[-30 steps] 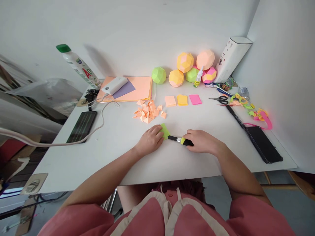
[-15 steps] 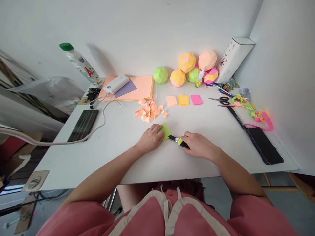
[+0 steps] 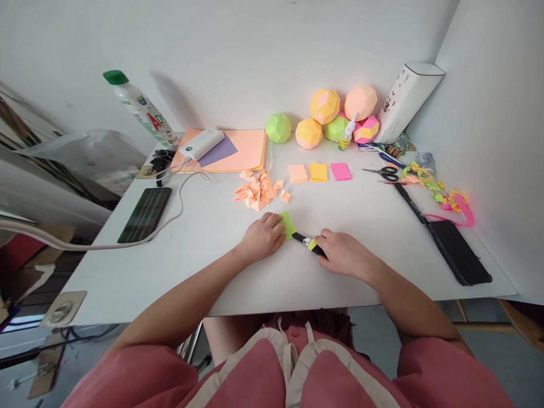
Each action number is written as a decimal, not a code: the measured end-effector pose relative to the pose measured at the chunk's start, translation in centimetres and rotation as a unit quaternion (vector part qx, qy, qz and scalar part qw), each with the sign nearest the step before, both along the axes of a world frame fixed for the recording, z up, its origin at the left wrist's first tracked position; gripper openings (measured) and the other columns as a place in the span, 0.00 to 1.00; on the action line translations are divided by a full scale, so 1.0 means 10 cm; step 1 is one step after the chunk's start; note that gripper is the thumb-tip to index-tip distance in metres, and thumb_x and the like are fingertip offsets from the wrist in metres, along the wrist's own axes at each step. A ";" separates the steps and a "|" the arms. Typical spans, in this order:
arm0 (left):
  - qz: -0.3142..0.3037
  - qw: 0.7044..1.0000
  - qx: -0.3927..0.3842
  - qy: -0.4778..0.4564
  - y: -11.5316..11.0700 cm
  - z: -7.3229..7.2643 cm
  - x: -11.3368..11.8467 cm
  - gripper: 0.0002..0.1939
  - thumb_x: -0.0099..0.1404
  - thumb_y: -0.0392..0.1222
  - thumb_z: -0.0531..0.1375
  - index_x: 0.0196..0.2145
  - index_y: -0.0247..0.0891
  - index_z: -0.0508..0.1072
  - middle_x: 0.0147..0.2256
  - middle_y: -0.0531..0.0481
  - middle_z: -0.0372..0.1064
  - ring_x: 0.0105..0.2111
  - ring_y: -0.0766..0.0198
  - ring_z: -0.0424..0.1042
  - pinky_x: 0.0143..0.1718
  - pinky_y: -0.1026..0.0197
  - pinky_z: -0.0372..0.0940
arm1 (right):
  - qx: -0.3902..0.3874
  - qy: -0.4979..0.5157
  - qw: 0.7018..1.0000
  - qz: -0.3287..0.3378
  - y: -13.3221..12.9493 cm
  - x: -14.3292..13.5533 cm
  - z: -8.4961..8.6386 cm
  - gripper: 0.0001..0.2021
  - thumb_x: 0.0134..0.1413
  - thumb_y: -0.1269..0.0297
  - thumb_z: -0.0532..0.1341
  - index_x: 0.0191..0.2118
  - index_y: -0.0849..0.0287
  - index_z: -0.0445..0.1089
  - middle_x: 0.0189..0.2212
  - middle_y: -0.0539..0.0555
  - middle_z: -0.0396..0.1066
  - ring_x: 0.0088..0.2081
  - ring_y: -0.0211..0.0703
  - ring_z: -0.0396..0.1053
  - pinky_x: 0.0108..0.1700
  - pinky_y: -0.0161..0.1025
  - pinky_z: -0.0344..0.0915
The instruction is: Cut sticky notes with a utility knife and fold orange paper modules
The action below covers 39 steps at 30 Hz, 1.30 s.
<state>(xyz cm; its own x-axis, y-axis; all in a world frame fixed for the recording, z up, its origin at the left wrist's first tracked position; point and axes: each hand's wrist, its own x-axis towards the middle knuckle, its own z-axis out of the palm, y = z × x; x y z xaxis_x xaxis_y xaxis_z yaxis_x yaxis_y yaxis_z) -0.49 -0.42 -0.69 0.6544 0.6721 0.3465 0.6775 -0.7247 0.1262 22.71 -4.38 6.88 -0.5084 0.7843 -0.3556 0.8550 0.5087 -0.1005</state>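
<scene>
Fingers of the left hand (image 3: 262,238) lie half bent over green paper (image 3: 289,224) on the worktop (image 3: 212,226), seemingly bearing down so it cannot slide; whether they also pinch it I cannot tell. At four o'clock from that paper, the right hand (image 3: 342,253) is closed round a cutter (image 3: 311,245), slanted low so its tip points at the paper's edge, touching or just beside it. Folded peach pieces (image 3: 257,191) lie heaped at eleven o'clock, clear of both hands. Three small stacks (image 3: 318,172) at one o'clock look sorted by colour. Farther along that direction, faceted balls (image 3: 309,134) cluster near the wall (image 3: 255,68), probably to stop rolling.
</scene>
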 end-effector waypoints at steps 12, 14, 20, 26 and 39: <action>0.000 1.000 -0.016 0.003 0.00 0.04 0.00 0.08 0.64 0.39 0.52 0.33 0.36 0.70 0.40 0.42 0.65 0.42 0.55 0.64 0.34 0.55 0.68 | 0.010 0.004 1.000 -0.008 0.03 -0.02 -0.02 0.13 0.56 0.66 0.54 0.45 0.63 0.69 0.36 0.58 0.67 0.32 0.44 0.69 0.30 0.38 0.59; -0.001 1.000 -0.011 0.005 0.00 0.05 0.00 0.08 0.64 0.39 0.52 0.33 0.36 0.70 0.40 0.42 0.65 0.42 0.55 0.64 0.34 0.55 0.68 | 0.014 -0.001 1.000 -0.007 0.04 -0.02 -0.03 0.13 0.56 0.66 0.54 0.45 0.63 0.69 0.36 0.58 0.67 0.32 0.44 0.69 0.31 0.37 0.59; 0.004 1.000 -0.004 0.010 -0.01 0.06 0.01 0.08 0.64 0.39 0.52 0.32 0.36 0.69 0.40 0.42 0.65 0.41 0.55 0.63 0.34 0.56 0.67 | 0.031 0.002 1.000 0.001 0.05 -0.03 -0.04 0.13 0.56 0.66 0.53 0.45 0.63 0.69 0.36 0.58 0.66 0.32 0.44 0.68 0.31 0.38 0.59; 0.009 1.000 0.002 0.011 -0.01 0.03 0.01 0.08 0.64 0.40 0.52 0.30 0.36 0.69 0.40 0.42 0.65 0.40 0.56 0.63 0.34 0.56 0.67 | 0.058 0.011 0.998 0.001 0.09 -0.03 -0.10 0.13 0.57 0.66 0.53 0.44 0.64 0.69 0.37 0.58 0.67 0.32 0.44 0.68 0.30 0.38 0.58; 0.010 1.000 -0.006 0.006 0.00 0.03 0.01 0.08 0.64 0.40 0.52 0.31 0.36 0.69 0.40 0.41 0.64 0.41 0.55 0.63 0.34 0.55 0.67 | 0.075 0.031 0.997 -0.011 0.20 -0.15 -0.20 0.14 0.57 0.67 0.52 0.47 0.65 0.66 0.39 0.59 0.66 0.34 0.45 0.68 0.31 0.38 0.59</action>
<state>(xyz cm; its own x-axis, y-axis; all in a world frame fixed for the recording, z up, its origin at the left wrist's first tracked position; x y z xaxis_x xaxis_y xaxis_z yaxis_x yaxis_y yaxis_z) -0.41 -0.41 -0.34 0.6448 0.6893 0.3303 0.6937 -0.7092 0.1260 21.23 -2.42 4.92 -0.5081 0.8374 -0.2013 0.8605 0.5035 -0.0774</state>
